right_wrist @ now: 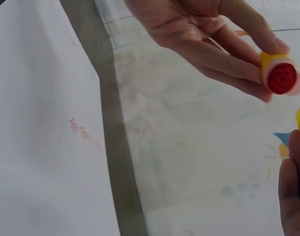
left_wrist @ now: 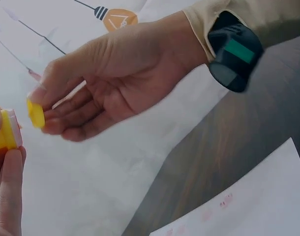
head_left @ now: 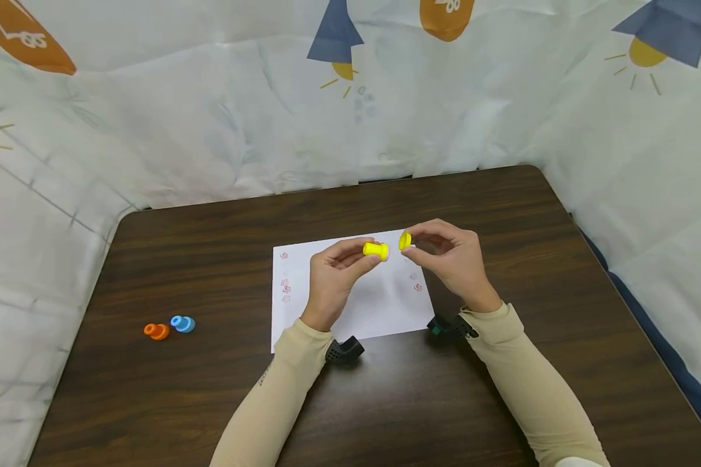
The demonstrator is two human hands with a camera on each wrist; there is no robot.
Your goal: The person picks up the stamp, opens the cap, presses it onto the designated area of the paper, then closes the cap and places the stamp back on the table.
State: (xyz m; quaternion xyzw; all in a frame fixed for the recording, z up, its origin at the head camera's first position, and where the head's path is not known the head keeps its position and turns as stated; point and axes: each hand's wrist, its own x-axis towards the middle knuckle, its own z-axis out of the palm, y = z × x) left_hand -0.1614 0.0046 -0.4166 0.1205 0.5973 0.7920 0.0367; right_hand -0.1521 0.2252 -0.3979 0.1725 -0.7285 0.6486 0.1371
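Note:
Between its thumb and fingers my left hand (head_left: pixel 340 275) pinches a yellow stamp (head_left: pixel 375 251), held sideways above the paper. Its round red inked face (right_wrist: pixel 282 78) shows in the right wrist view. Just to the right, my right hand (head_left: pixel 452 259) pinches a small yellow cap (head_left: pixel 405 240) by its edge. A short gap separates cap and stamp. Beneath both hands lies a white sheet of paper (head_left: pixel 380 305) with several small red prints (head_left: pixel 285 287) near its left and right sides.
On the left of the dark wooden table (head_left: pixel 210 389) stand an orange stamp (head_left: pixel 156 331) and a light blue stamp (head_left: pixel 183 323), close together. White printed cloth (head_left: pixel 210 130) hangs behind the table and along its sides.

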